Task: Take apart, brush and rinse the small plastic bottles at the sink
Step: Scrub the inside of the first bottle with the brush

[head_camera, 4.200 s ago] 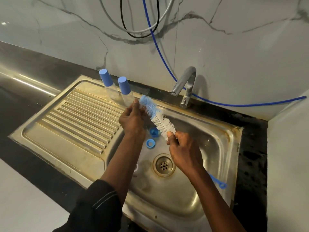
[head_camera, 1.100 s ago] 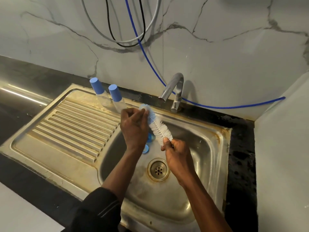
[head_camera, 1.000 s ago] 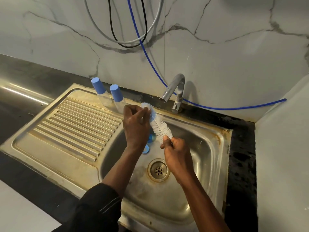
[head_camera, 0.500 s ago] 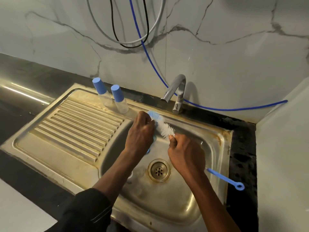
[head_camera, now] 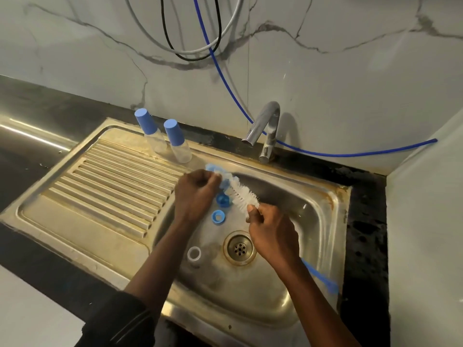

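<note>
My left hand (head_camera: pixel 196 192) is curled round a small clear bottle (head_camera: pixel 213 169), mostly hidden by its fingers, over the sink's far left corner. The bottle brush (head_camera: pixel 244 196) runs into it, with its blue tip at my left fingers and its white bristles showing between my hands. My right hand (head_camera: pixel 271 232) grips the brush just below the bristles, and the blue handle (head_camera: pixel 323 278) sticks out behind my wrist. Two capped bottles (head_camera: pixel 152 136) (head_camera: pixel 179 144) stand on the drainboard. Two blue caps (head_camera: pixel 221 199) (head_camera: pixel 217 217) and a white ring (head_camera: pixel 194 254) lie in the basin.
The steel sink (head_camera: pixel 333 221) has a drain (head_camera: pixel 239 247) in the middle and a ribbed drainboard (head_camera: pixel 112 181) on the left. A chrome tap (head_camera: pixel 265 128) stands at the back, shut off. A blue hose (head_camera: pixel 350 154) and cables run along the marble wall.
Both hands have shifted slightly left with the brush still in the bottle. The brush handle has swung nearer to me. The white ring in the basin has come into sight.
</note>
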